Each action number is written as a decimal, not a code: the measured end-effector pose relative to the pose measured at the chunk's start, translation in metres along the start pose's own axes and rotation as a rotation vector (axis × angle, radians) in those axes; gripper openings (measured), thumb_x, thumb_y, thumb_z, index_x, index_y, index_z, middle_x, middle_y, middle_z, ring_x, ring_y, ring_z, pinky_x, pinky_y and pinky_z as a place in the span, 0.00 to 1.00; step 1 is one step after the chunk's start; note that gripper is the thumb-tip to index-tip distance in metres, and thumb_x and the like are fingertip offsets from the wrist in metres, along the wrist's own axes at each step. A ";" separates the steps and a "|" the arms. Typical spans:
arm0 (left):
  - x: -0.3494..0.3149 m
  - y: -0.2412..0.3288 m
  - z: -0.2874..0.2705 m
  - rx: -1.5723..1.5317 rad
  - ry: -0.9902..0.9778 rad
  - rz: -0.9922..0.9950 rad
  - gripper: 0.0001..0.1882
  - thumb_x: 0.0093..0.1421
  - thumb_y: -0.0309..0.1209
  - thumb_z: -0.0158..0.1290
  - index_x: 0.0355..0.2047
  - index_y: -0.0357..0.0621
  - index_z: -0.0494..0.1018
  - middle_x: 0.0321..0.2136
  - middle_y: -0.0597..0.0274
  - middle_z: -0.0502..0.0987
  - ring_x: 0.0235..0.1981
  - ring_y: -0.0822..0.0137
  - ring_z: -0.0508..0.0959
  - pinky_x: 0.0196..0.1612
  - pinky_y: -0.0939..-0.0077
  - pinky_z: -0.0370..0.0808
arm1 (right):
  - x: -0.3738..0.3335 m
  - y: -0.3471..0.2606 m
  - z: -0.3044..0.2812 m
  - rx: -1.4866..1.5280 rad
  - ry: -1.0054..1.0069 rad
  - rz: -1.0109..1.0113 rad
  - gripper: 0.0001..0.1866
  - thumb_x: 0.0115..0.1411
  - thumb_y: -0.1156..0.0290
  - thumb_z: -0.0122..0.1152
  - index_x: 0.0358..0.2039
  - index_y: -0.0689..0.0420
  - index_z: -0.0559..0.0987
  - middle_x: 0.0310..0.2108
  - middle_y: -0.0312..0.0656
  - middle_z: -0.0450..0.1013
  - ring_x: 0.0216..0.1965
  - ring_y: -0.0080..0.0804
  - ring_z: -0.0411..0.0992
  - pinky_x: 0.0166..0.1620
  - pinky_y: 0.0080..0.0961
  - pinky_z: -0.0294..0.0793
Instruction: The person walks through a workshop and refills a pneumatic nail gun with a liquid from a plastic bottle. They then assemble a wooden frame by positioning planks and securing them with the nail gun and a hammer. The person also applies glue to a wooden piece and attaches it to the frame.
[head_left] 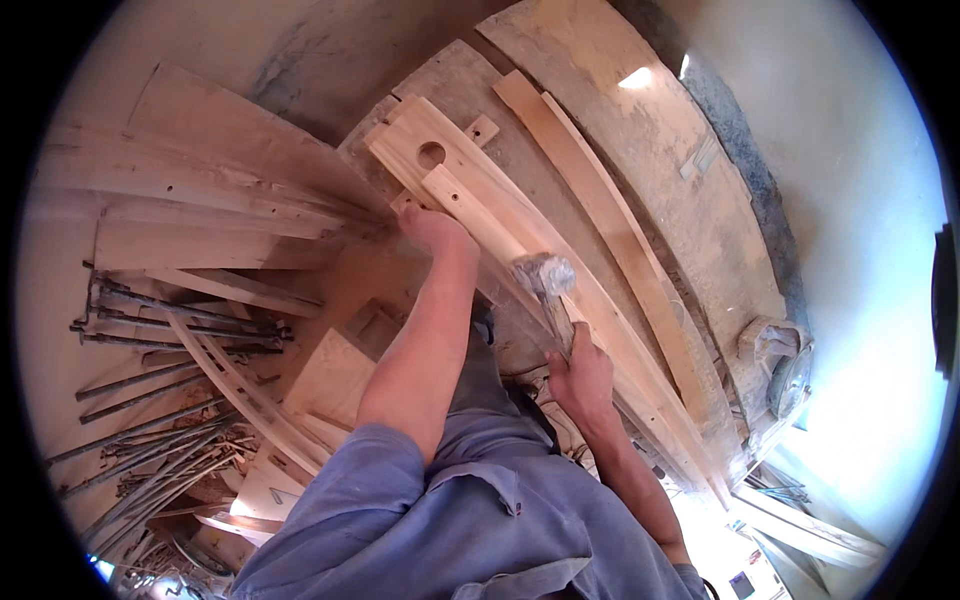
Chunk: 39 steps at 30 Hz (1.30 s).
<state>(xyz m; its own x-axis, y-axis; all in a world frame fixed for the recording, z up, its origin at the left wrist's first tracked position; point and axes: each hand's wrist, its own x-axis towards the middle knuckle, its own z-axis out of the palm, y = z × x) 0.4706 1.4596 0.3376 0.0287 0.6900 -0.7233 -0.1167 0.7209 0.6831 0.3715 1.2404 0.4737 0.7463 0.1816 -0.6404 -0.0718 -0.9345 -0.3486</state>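
Note:
A pale wooden plank (600,320) with a round hole near its far end lies slantwise on the workbench. On its near side rests a narrow wooden strip (475,222) with a small hole. My left hand (438,232) is closed at the plank's near edge, by the end of a small wooden crosspiece (405,202); its fingers are partly hidden. My right hand (582,380) is wrapped round the wooden handle of a hammer (556,315). The hammer's worn, greyish head (543,273) is over the strip's lower end; contact cannot be made out.
A long curved board (610,220) lies behind the plank on the dusty workbench (660,110). A dusty power tool (780,365) sits at the bench's right end. Large boards (220,170) lean at the left, above several metal bar clamps (190,320).

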 end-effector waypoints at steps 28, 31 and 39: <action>-0.040 -0.035 -0.071 1.039 -0.799 1.236 0.25 0.66 0.32 0.54 0.60 0.33 0.66 0.58 0.47 0.70 0.60 0.50 0.67 0.65 0.58 0.60 | -0.126 0.162 0.074 0.405 0.303 0.368 0.23 0.57 0.67 0.61 0.49 0.62 0.67 0.38 0.59 0.76 0.39 0.60 0.77 0.40 0.53 0.76; -0.100 -0.078 -0.084 0.939 -1.137 1.556 0.27 0.65 0.31 0.54 0.61 0.34 0.64 0.59 0.46 0.68 0.61 0.47 0.65 0.65 0.55 0.59 | -0.183 0.215 0.077 0.471 0.505 0.506 0.24 0.59 0.65 0.61 0.51 0.64 0.67 0.36 0.61 0.76 0.37 0.62 0.76 0.39 0.54 0.75; -0.323 -0.253 -0.188 0.812 -1.810 1.582 0.24 0.66 0.31 0.52 0.60 0.33 0.65 0.59 0.40 0.67 0.61 0.41 0.63 0.64 0.46 0.58 | -0.270 0.371 0.127 0.699 0.655 0.713 0.22 0.58 0.65 0.60 0.47 0.65 0.67 0.32 0.62 0.77 0.37 0.62 0.76 0.41 0.53 0.75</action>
<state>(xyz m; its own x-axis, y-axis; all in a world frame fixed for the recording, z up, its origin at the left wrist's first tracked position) 0.3043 1.0417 0.3793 0.7526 -0.4337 0.4955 -0.6585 -0.4968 0.5653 0.0594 0.8836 0.4305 0.5728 -0.6913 -0.4404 -0.8003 -0.3554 -0.4830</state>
